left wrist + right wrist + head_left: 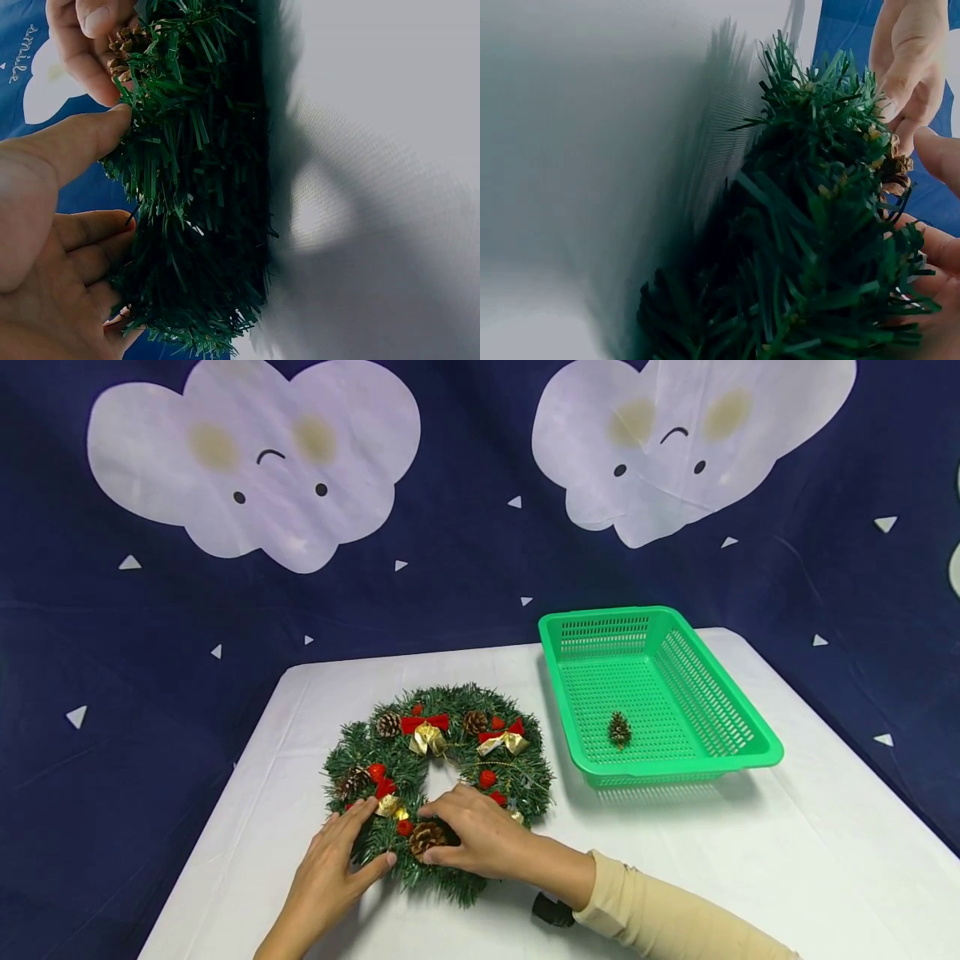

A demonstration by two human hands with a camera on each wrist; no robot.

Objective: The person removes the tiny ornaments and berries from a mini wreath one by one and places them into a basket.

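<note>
A green wreath (480, 702) lies on the white table, trimmed with pine cones, red berries and red-and-gold bows. The right hand (487, 831) reaches over its near side and pinches a brown pine cone (427, 841) between thumb and fingers. In the right wrist view this pine cone (896, 171) sits among the tinsel needles, the thumb beside it. At the near left edge the left hand (326, 868) rests on the wreath, fingers extended over the greenery and thumb spread apart. The left thumb (90, 142) touches the needles in the left wrist view.
A green plastic basket (566, 693) stands at the back right, with one small pine cone (619, 729) inside. Beneath the right forearm lies a black object (552, 910). A dark blue cloth (465, 585) with cloud faces hangs behind the table (645, 852).
</note>
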